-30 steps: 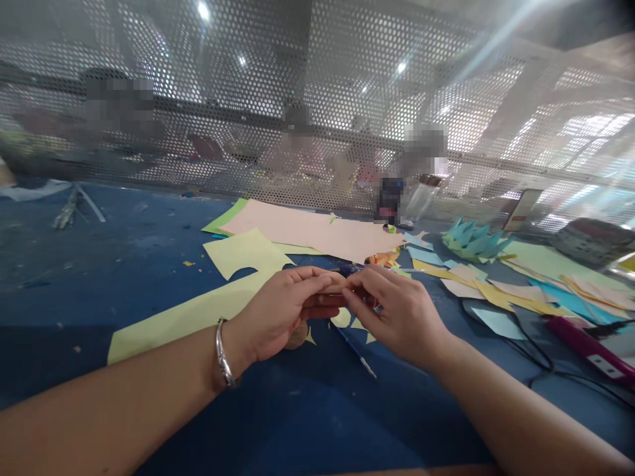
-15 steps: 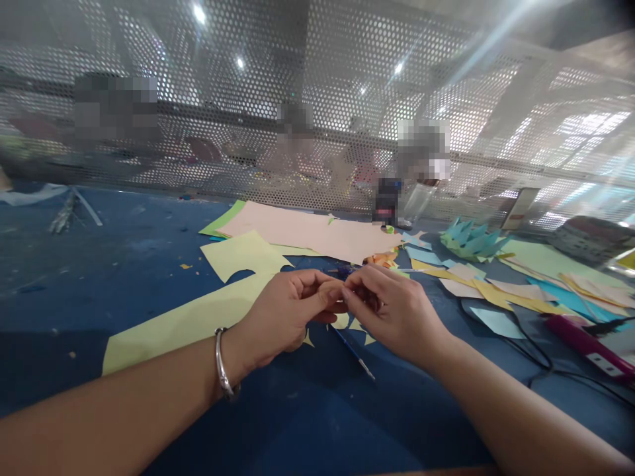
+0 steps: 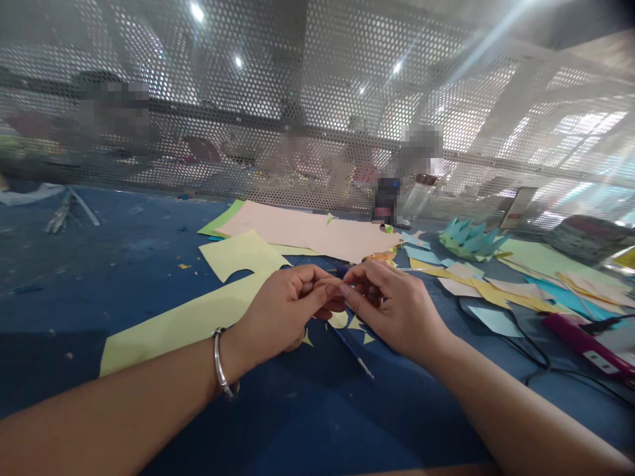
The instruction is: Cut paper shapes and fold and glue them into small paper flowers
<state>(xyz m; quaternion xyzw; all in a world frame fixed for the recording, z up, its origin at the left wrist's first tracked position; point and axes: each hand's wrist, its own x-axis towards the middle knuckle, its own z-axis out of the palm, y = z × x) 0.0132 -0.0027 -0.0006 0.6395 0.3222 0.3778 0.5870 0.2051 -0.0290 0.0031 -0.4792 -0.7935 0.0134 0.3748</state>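
Note:
My left hand (image 3: 282,311), with a silver bracelet at its wrist, meets my right hand (image 3: 399,307) fingertip to fingertip above the blue table. Both are closed in a pinch; whatever lies between the fingers is hidden or too small to make out. Under them rest pale yellow paper scraps (image 3: 339,320) and a slim blue-handled tool (image 3: 353,354) with a light tip. A long pale yellow sheet (image 3: 178,317) runs beneath my left forearm. Beyond it lies a yellow piece (image 3: 238,254) with a curved cut-out.
Pink paper sheets (image 3: 302,231) lie beyond my hands. To the right are a turquoise pointed paper form (image 3: 473,239), coloured strips (image 3: 496,294), a black cable (image 3: 543,363) and a magenta power strip (image 3: 585,345). A perforated metal screen (image 3: 337,79) stands behind the table, with blurred people beyond.
Both hands stay together at the same spot, with only slight finger movement. The whole view has shifted a little; nothing on the table has visibly moved.

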